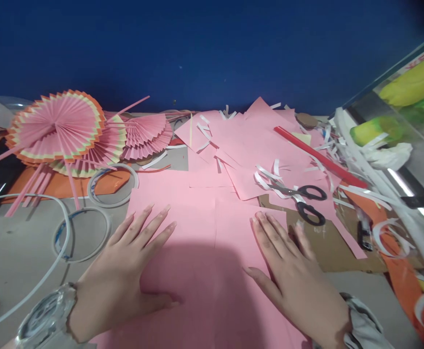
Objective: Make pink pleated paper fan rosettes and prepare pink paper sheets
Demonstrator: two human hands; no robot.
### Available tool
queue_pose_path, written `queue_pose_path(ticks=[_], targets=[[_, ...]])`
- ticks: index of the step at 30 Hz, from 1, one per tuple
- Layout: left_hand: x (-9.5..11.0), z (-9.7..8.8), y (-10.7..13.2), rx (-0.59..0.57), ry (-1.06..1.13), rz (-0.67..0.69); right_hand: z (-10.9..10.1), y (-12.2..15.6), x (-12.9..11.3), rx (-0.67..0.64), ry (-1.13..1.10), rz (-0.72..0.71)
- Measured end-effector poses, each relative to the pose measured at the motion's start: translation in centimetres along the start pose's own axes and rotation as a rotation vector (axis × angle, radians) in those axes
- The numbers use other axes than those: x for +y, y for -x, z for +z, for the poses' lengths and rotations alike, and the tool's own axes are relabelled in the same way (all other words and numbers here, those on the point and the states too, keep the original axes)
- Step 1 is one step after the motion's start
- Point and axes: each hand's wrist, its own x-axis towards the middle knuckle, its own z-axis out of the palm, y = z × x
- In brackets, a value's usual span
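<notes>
Flat on a large pink paper sheet (193,223) rests my left hand (124,266), its fingers spread. My right hand (288,266) lies palm down on the sheet's right side, fingers stretched and thumb apart. A crease or edge runs down the paper's middle, between the two hands. Black-handled scissors (308,206) lie just beyond my right fingertips, on pink paper and white strips (270,174). Under the scissors' right side shows a piece of brown cardboard (328,252). Nothing is gripped in either hand.
Pleated pink paper fans (57,126) with sticks stand at the back left. Near them lie white tape rings (82,235). Loose pink sheets (248,131) and a red strip (319,155) cover the back. A blue wall (204,53) rises behind; a clear box (412,121) stands at right.
</notes>
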Motion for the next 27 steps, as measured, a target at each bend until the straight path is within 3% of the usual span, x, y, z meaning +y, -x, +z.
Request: queue_pose_path(ticks=[5, 8, 13, 22, 27], targets=[[0.2, -0.1, -0.3, 0.046, -0.025, 0.036, -1.8, 1.3, -2.6, 0.026, 0.004, -0.058], [1.0, -0.2, -0.1, 0.068, -0.061, 0.063, -1.7, 2.3, -3.7, -0.019, -0.003, -0.103], [1.9, -0.1, 0.6, 0.048, -0.037, 0.191, -0.5, 2.6, -3.6, -0.015, -0.030, -0.048], [2.0, 0.1, 0.8, -0.014, -0.032, 0.152, -0.7, 2.7, -3.9, -0.027, -0.078, -0.017], [2.4, 0.1, 0.9, 0.009, -0.033, 0.128, -0.7, 2.7, -3.9, -0.026, -0.088, 0.000]])
